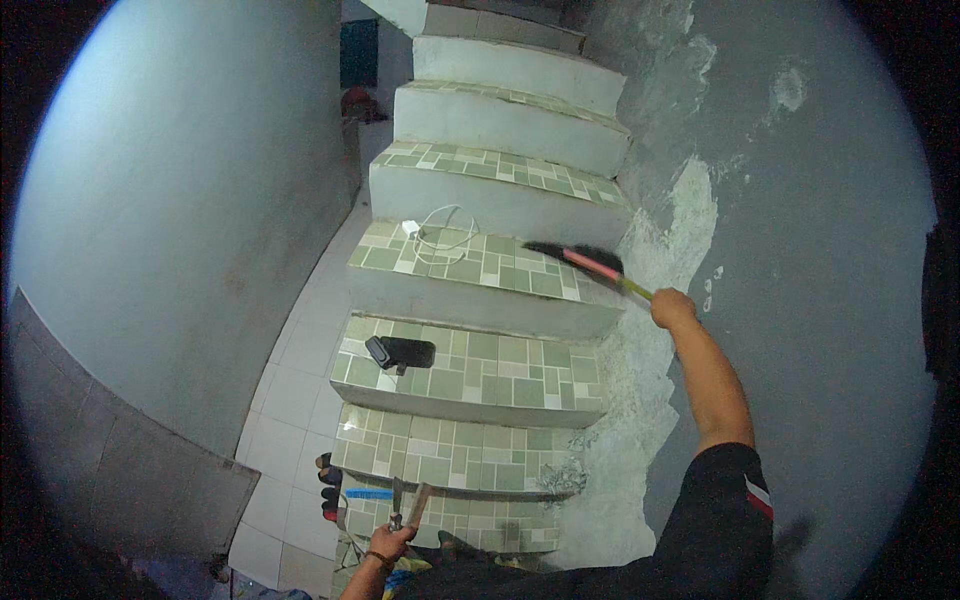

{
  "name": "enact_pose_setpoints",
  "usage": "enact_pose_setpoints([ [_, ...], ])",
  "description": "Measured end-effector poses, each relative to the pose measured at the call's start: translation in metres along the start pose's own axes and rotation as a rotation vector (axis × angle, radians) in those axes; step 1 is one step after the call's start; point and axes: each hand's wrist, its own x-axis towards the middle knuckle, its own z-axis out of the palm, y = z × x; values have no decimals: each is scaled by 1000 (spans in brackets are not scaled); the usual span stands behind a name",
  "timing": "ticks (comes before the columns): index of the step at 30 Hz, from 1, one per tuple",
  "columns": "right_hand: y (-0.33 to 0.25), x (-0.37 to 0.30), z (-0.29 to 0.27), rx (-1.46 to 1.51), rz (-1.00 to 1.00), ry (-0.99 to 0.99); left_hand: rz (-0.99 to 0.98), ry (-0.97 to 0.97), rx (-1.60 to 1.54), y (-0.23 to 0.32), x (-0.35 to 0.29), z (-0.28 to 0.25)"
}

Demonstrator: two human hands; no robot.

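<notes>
Down at the bottom edge, closest to the lens, the left hand [388,542] is closed around a hammer [415,503] with a wooden handle, its head pointing up toward the lowest tiled step [445,520]. Up and to the right, the right hand [672,307] is stretched far out at arm's length, fist wrapped on the yellow-green handle of a brush [585,260], whose black bristles sit on the outer end of a green-tiled stair tread [470,262], right by the rough patch of plaster on the wall [680,230]. That reach is the worry: both hands are busy, nothing is gripping a rail or the wall, and a lean that long on a staircase could tip the balance. Two steps lower, a black device [398,351] lies flat on a tread, just where a foot might land. On the brush's own step, a white cable [440,238] is coiled, with a small white plug beside it; a wide sweep could catch the loop and drag it off the edge. Debris [565,478] gathers by the wall on a lower step, and grit underfoot on glazed tile looks slippery. Shoes [328,488] sit on the white floor at the stair's left side.
</notes>
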Motion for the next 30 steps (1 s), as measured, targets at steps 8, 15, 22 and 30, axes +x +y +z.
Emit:
enact_pose_setpoints([
  [8,83,-26,-89,-90,-39,141,95,55,67,-31,2,-3],
  [15,23,9,-1,-120,-116,70,148,-51,277,-11,-14,7],
  [22,91,-118,-92,-152,14,126,140,-145,260,16,-34,6],
  [30,43,-161,-17,-254,17,61,192,-192,181,-18,-16,-20],
])
